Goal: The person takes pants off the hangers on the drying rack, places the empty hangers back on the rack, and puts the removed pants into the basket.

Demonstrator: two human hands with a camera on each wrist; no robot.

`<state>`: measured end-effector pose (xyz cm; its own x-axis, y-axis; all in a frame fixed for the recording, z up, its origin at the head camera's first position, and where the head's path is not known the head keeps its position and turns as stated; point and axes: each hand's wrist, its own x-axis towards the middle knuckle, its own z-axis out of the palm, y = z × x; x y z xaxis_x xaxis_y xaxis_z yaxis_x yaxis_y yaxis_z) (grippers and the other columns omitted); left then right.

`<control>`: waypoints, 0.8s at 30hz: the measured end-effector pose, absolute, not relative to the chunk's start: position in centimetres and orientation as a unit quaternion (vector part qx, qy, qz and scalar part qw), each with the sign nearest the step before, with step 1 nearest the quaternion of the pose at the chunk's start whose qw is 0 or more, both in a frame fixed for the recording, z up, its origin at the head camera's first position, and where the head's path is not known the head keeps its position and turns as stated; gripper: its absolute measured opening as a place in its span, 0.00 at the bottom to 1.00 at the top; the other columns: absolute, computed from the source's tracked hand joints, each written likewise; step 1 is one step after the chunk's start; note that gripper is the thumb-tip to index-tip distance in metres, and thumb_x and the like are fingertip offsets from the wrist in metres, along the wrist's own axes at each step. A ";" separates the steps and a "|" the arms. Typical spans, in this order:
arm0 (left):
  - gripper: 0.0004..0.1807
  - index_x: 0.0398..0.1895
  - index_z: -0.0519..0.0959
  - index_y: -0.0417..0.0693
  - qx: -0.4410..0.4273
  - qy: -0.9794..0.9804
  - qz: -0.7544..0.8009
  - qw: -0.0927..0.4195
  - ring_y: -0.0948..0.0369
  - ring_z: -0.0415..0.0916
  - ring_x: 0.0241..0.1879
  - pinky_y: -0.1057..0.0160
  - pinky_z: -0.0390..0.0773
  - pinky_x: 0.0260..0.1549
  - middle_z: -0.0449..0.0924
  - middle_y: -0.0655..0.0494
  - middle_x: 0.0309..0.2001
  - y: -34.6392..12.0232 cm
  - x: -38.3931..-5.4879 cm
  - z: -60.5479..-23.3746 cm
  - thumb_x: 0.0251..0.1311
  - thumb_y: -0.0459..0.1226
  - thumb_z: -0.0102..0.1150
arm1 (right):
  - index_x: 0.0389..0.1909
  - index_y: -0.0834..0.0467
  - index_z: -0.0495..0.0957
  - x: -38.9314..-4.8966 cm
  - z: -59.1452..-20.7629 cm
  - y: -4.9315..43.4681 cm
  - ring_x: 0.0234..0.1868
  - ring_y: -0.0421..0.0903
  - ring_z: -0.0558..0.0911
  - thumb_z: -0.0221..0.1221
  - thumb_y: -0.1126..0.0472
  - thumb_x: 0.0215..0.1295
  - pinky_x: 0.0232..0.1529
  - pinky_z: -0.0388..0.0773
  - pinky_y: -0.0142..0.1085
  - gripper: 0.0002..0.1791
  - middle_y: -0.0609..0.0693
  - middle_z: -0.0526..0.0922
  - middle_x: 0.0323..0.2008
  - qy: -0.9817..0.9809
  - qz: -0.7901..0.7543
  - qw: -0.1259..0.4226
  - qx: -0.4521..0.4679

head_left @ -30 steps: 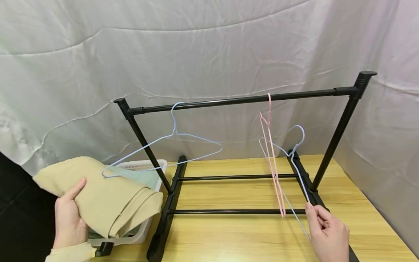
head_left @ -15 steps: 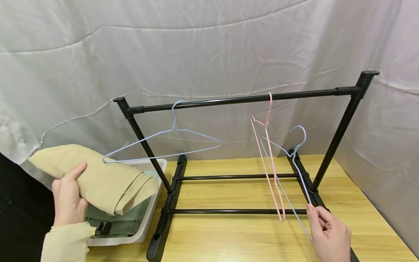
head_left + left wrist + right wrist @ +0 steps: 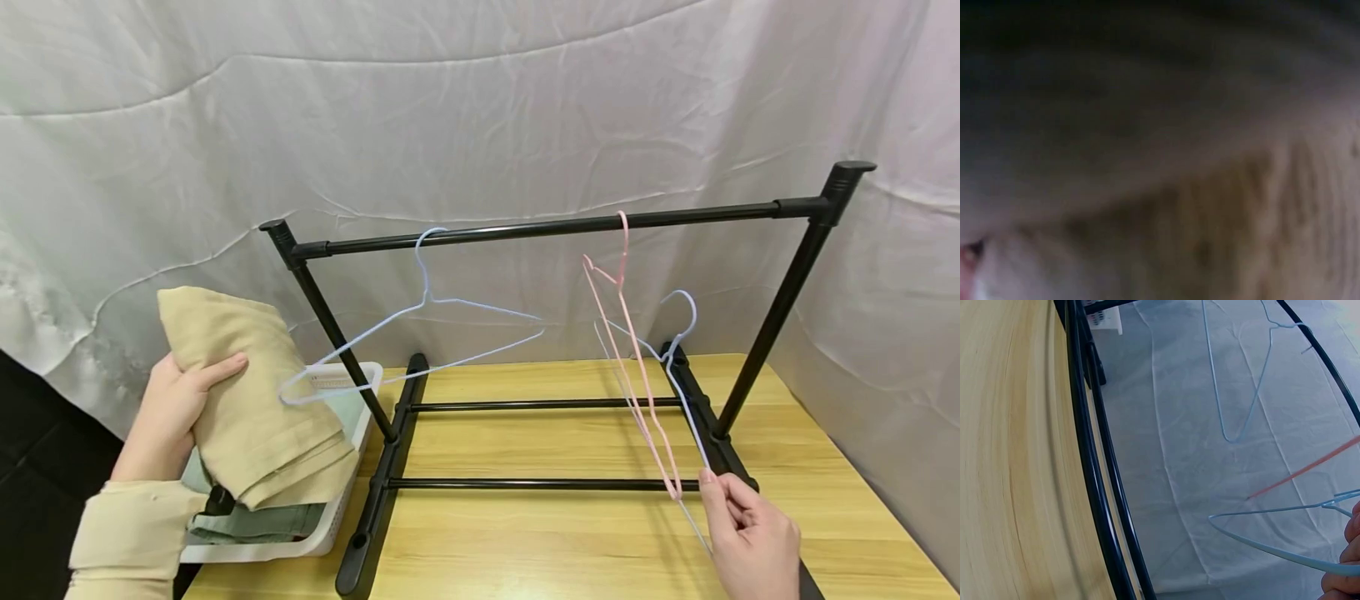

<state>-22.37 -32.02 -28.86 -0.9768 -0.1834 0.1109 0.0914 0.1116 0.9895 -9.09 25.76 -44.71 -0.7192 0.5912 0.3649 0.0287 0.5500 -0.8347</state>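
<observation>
My left hand (image 3: 176,400) grips a folded beige cloth garment (image 3: 251,400), thumb on top, above the basket at the left. In the left wrist view all is dark and blurred. My right hand (image 3: 753,525) pinches the lower corner of a light blue hanger (image 3: 686,392), whose hook points up, free of the rail. The same hanger (image 3: 1266,548) runs into my fingers (image 3: 1347,569) in the right wrist view. A pink hanger (image 3: 626,333) hangs on the rail just left of it. Another light blue hanger (image 3: 427,287) hangs nearer the left end, its corner overlapping the garment.
A black garment rack (image 3: 540,231) stands on the wooden table (image 3: 525,542), with two low crossbars. Left of it sits a white basket (image 3: 322,533) with green folded cloth (image 3: 258,523) inside. A pale grey curtain (image 3: 480,125) hangs behind.
My left hand has turned the beige garment more upright and moved it right. The hanging blue hanger has shifted right along the rail, and the pink one has swung. My right hand stays nearly still.
</observation>
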 end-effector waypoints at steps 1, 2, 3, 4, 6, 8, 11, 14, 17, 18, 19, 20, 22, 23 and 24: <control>0.19 0.53 0.74 0.59 0.025 -0.752 -0.650 0.104 0.70 0.87 0.33 0.70 0.87 0.31 0.86 0.74 0.37 -32.0 -22.5 -28.8 0.68 0.35 0.73 | 0.21 0.51 0.78 -9.1 -44.7 25.8 0.11 0.36 0.55 0.66 0.58 0.75 0.16 0.51 0.32 0.19 0.40 0.55 0.09 -0.820 0.433 0.323 -0.189; 0.19 0.53 0.74 0.60 0.019 -0.765 -0.635 0.106 0.71 0.86 0.33 0.70 0.86 0.31 0.85 0.75 0.37 -32.0 -22.6 -28.7 0.68 0.35 0.73 | 0.21 0.51 0.78 -9.1 -44.7 25.7 0.11 0.36 0.55 0.66 0.58 0.75 0.16 0.51 0.32 0.19 0.40 0.55 0.09 -0.821 0.432 0.322 -0.190; 0.19 0.52 0.74 0.60 0.012 -0.783 -0.613 0.110 0.72 0.86 0.33 0.71 0.86 0.31 0.85 0.76 0.37 -32.0 -22.6 -28.5 0.68 0.36 0.73 | 0.21 0.51 0.78 -9.0 -44.7 25.7 0.11 0.36 0.55 0.66 0.58 0.75 0.16 0.51 0.32 0.19 0.40 0.55 0.09 -0.821 0.432 0.322 -0.191; 0.18 0.52 0.74 0.61 0.005 -0.799 -0.591 0.114 0.73 0.85 0.33 0.71 0.86 0.31 0.84 0.77 0.37 -32.0 -22.7 -28.4 0.68 0.36 0.73 | 0.21 0.52 0.78 -9.0 -44.7 25.7 0.11 0.36 0.55 0.66 0.58 0.75 0.16 0.51 0.32 0.19 0.40 0.55 0.09 -0.821 0.431 0.322 -0.192; 0.17 0.51 0.74 0.62 -0.009 -0.833 -0.539 0.124 0.75 0.84 0.34 0.71 0.85 0.31 0.83 0.80 0.36 -32.0 -22.8 -28.1 0.69 0.38 0.72 | 0.21 0.52 0.78 -9.0 -44.7 25.7 0.12 0.37 0.55 0.66 0.58 0.76 0.16 0.51 0.32 0.19 0.40 0.55 0.09 -0.820 0.432 0.323 -0.192; 0.16 0.53 0.75 0.61 -0.020 -0.868 -0.478 0.134 0.76 0.82 0.34 0.72 0.84 0.32 0.81 0.83 0.37 -32.1 -22.8 -27.8 0.69 0.40 0.72 | 0.21 0.52 0.78 -9.0 -44.7 25.7 0.11 0.37 0.55 0.66 0.58 0.75 0.16 0.51 0.32 0.19 0.40 0.55 0.09 -0.818 0.433 0.325 -0.191; 0.19 0.57 0.78 0.52 -0.035 -0.918 -0.360 0.160 0.75 0.79 0.35 0.71 0.80 0.32 0.85 0.71 0.39 -32.4 -22.5 -27.2 0.69 0.44 0.72 | 0.21 0.52 0.78 -9.0 -44.7 25.7 0.11 0.37 0.54 0.66 0.58 0.75 0.16 0.51 0.32 0.19 0.40 0.55 0.09 -0.818 0.434 0.328 -0.189; 0.23 0.60 0.79 0.45 -0.056 -0.948 -0.246 0.192 0.56 0.85 0.37 0.58 0.79 0.33 0.89 0.45 0.44 -32.4 -22.0 -26.5 0.67 0.44 0.73 | 0.20 0.51 0.78 -9.0 -44.7 25.7 0.11 0.37 0.54 0.66 0.58 0.75 0.16 0.51 0.32 0.19 0.40 0.55 0.09 -0.818 0.434 0.327 -0.189; 0.14 0.51 0.79 0.50 -0.055 -0.963 -0.156 0.212 0.31 0.82 0.38 0.45 0.73 0.26 0.85 0.32 0.45 -31.8 -21.2 -25.9 0.66 0.41 0.69 | 0.20 0.51 0.77 -9.0 -44.6 25.6 0.11 0.35 0.54 0.67 0.59 0.75 0.16 0.51 0.31 0.19 0.40 0.55 0.09 -0.818 0.434 0.331 -0.183; 0.10 0.47 0.78 0.51 -0.053 -0.965 -0.138 0.217 0.27 0.81 0.38 0.43 0.71 0.24 0.85 0.32 0.42 -31.5 -20.9 -25.7 0.66 0.39 0.67 | 0.20 0.51 0.77 -9.1 -44.6 25.6 0.11 0.35 0.54 0.67 0.59 0.75 0.16 0.51 0.31 0.19 0.40 0.55 0.09 -0.817 0.435 0.333 -0.181; 0.08 0.44 0.77 0.52 -0.047 -0.967 -0.122 0.220 0.27 0.79 0.35 0.43 0.69 0.21 0.84 0.33 0.40 -31.3 -20.6 -25.6 0.66 0.38 0.65 | 0.20 0.50 0.77 -9.1 -44.6 25.6 0.11 0.34 0.54 0.67 0.60 0.75 0.15 0.51 0.31 0.19 0.40 0.55 0.09 -0.816 0.436 0.335 -0.178; 0.07 0.42 0.76 0.53 -0.043 -0.968 -0.110 0.220 0.26 0.78 0.33 0.42 0.67 0.19 0.83 0.32 0.39 -31.2 -20.3 -25.4 0.65 0.37 0.63 | 0.20 0.50 0.77 -9.1 -44.6 25.5 0.11 0.34 0.53 0.67 0.60 0.74 0.15 0.51 0.31 0.19 0.40 0.55 0.09 -0.816 0.436 0.336 -0.176; 0.07 0.43 0.75 0.53 -0.041 -0.968 -0.098 0.227 0.25 0.76 0.31 0.42 0.65 0.18 0.82 0.31 0.37 -31.0 -19.9 -25.2 0.65 0.35 0.61 | 0.20 0.51 0.77 -9.1 -44.7 25.6 0.11 0.34 0.53 0.67 0.60 0.75 0.15 0.51 0.31 0.20 0.40 0.55 0.09 -0.816 0.438 0.334 -0.176; 0.08 0.44 0.75 0.51 -0.044 -0.966 -0.099 0.235 0.24 0.76 0.31 0.39 0.66 0.19 0.82 0.30 0.37 -31.0 -19.8 -25.1 0.65 0.35 0.61 | 0.20 0.51 0.77 -9.1 -44.7 25.6 0.11 0.34 0.54 0.67 0.59 0.75 0.15 0.51 0.31 0.20 0.40 0.55 0.09 -0.816 0.438 0.332 -0.178; 0.09 0.47 0.75 0.50 -0.045 -0.964 -0.102 0.241 0.22 0.76 0.33 0.36 0.67 0.20 0.82 0.28 0.39 -31.2 -19.7 -25.0 0.66 0.36 0.63 | 0.20 0.51 0.77 -9.1 -44.7 25.7 0.11 0.35 0.54 0.66 0.59 0.75 0.15 0.51 0.31 0.20 0.40 0.55 0.09 -0.817 0.438 0.329 -0.181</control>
<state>-19.70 -31.19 -25.04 -0.8802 0.0379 0.4732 0.1360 0.9751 0.1750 -9.07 25.73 -44.71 -0.7182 0.5837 0.3788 0.0081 0.5514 -0.8342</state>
